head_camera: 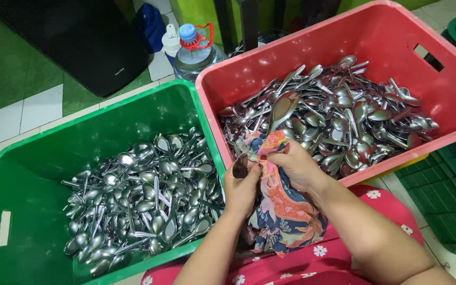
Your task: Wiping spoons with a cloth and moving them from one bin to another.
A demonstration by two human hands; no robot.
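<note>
A metal spoon (282,109) stands nearly upright, bowl up, its handle wrapped in a patterned cloth (283,211) of orange, blue and pink; it rises just above the near rim of the red crate (344,31), in front of that crate's heap of spoons. The right hand (294,166) is closed around the cloth and the spoon's handle inside it, fingers curled tight. Just left of the spoon, the left hand (243,184) is also closed, pinching a second, darker spoon (240,166) whose bowl shows above the fingers, and it touches the cloth's edge. The cloth hangs down from both hands onto the person's lap, which is covered in red fabric with white flowers (344,253). Behind the spoon, the red crate holds a large pile of shiny spoons (354,111) lying in all directions. To the left of the spoon sits a green crate (32,174), its wall touching the red crate's, with its own pile of spoons (143,195) across the bottom. Beyond the two crates, to the spoon's far left, a clear water bottle with a blue cap (193,50) stands on the tiled floor (22,116) beside a black mat (75,37). More green crates (449,179) lie to the right of the red one.
</note>
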